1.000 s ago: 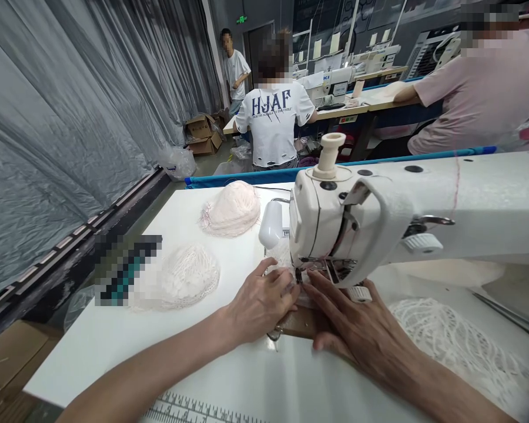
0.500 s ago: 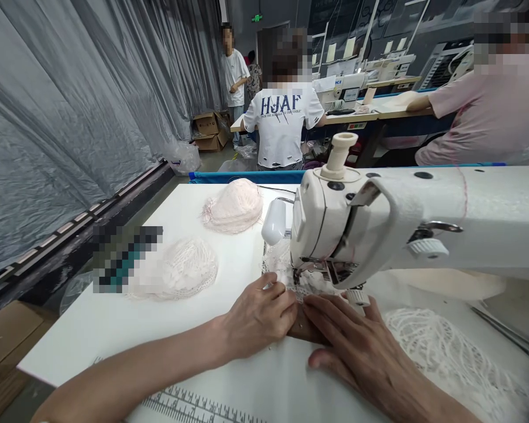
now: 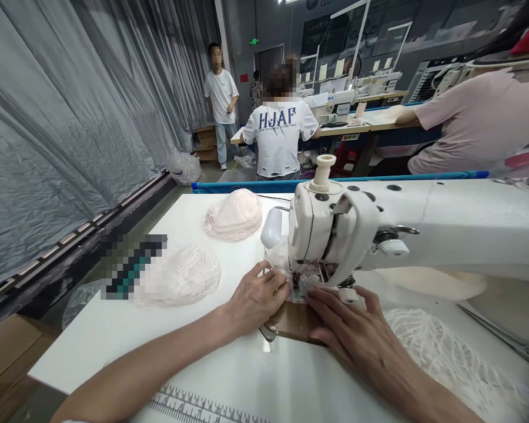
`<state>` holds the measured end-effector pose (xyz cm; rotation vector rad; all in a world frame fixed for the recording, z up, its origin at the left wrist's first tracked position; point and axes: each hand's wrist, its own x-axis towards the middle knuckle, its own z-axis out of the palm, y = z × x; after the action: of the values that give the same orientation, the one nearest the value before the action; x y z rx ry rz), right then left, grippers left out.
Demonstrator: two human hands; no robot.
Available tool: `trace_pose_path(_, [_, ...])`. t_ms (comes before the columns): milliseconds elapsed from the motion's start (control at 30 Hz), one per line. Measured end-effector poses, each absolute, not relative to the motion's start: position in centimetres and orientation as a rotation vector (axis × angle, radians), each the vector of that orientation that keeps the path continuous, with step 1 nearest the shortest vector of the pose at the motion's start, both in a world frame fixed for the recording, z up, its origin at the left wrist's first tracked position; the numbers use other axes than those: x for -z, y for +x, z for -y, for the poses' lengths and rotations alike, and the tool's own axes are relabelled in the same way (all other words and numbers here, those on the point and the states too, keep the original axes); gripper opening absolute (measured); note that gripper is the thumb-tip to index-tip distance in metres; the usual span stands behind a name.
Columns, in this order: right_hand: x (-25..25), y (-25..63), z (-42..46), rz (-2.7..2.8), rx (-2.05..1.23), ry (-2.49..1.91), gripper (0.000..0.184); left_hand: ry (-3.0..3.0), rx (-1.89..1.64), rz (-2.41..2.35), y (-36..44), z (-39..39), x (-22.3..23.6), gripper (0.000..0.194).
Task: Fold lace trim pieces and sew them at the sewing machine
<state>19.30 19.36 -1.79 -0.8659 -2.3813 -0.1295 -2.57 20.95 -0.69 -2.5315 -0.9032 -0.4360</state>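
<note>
A white sewing machine stands in front of me, and a piece of white lace lies under its presser foot. My left hand is left of the needle, its fingers curled and closed on the lace edge. My right hand rests palm down to the right of the needle, fingers stretched forward over the lace edge. Between my hands shows a brown plate set in the white table. The machine head and my fingers hide much of the lace.
Left on the table are a pale pink lace cup and a white lace cup. More white lace and metal tweezers lie right. A printed ruler marks the near edge. Other people sit or stand beyond.
My hands have moved apart, uncovering more of the brown plate. Less lace shows left of the needle. The camera view has shifted slightly, and the standing person in the background has moved.
</note>
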Motion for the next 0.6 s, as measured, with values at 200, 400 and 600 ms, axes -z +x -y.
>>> trace_pose_path(200, [1.8, 21.0, -21.2, 2.394, 0.417, -1.004, 0.04, -2.501, 0.377, 0.964, -2.7, -22.4, 0.6, 0.024])
trace_pose_path(400, [2.2, 24.4, -23.0, 2.379, 0.763, -1.237, 0.033, -2.445, 0.294, 0.963, -4.5, -16.2, -0.2, 0.021])
trace_pose_path(600, [1.2, 22.6, -20.6, 2.447, 0.598, -1.116, 0.046, -2.668, -0.068, 1.13, -5.8, -8.0, -3.0, 0.03])
